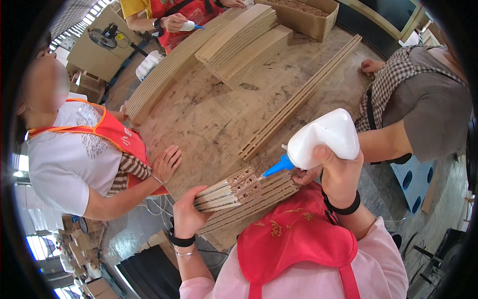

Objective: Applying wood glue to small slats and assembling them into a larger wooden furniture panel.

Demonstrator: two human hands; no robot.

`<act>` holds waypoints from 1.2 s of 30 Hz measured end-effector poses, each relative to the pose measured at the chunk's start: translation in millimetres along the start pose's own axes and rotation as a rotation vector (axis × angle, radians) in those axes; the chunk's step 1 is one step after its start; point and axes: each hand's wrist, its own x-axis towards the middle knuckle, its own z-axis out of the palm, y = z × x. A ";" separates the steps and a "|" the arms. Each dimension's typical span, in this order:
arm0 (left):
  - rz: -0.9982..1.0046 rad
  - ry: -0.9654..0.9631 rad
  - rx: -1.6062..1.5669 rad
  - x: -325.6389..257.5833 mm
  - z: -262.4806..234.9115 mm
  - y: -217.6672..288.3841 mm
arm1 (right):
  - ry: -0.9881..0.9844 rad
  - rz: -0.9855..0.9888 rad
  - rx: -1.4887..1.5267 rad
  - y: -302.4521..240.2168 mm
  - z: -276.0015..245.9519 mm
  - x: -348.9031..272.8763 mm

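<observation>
My right hand [341, 174] is wrapped round a white squeeze bottle [326, 137], tipped so its blue nozzle [279, 165] points down and left. The nozzle tip is at the end faces of a bundle of wooden strips [226, 193], where small dark holes show. My left hand [186, 212] grips the other end of this bundle, thumb on top. Beneath and beside it lie more grooved wooden strips [259, 197] at the table's near edge. Another person's hand [306, 174] is close to them, behind my right wrist.
Long strips [303, 94] lie across the worktable [199, 119]. Stacked boards [239, 40] and a cardboard box [318, 20] are at the far side. Co-workers stand left, right and far; the far one holds another glue bottle [187, 26]. A hand [167, 163] rests on the left edge.
</observation>
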 end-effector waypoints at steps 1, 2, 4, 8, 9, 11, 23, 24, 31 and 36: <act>0.001 -0.002 0.001 -0.7 -0.3 0.4 | 0.001 -0.012 0.005 0.0 -1.4 -0.9; -0.010 -0.008 0.002 -1.3 -0.4 0.8 | 0.001 -0.023 0.010 0.3 -2.6 -1.7; -0.020 -0.017 0.003 -3.0 0.5 1.6 | 0.005 0.006 0.031 2.0 -3.1 -3.0; -0.035 -0.003 0.032 -2.1 2.6 2.2 | 0.034 0.096 0.023 0.3 3.7 -3.2; -0.024 0.003 0.047 -2.0 3.1 2.3 | 0.035 0.096 0.023 2.1 1.9 -3.5; -0.024 -0.001 0.032 -2.3 3.9 1.4 | -0.002 0.103 -0.007 8.4 -2.9 -3.7; -0.004 0.006 0.027 -7.2 -1.6 2.1 | -0.005 0.004 -0.166 13.8 -1.8 -14.7; -0.011 0.000 0.004 -7.5 -1.6 2.3 | -0.004 0.003 -0.166 13.6 -2.7 -15.3; -0.008 0.006 0.016 -6.6 -0.6 0.9 | -0.102 -0.278 -0.409 15.5 -8.5 -13.5; 0.063 0.033 0.076 -5.1 0.2 -2.1 | -0.088 -0.276 -0.414 9.8 -7.8 -7.4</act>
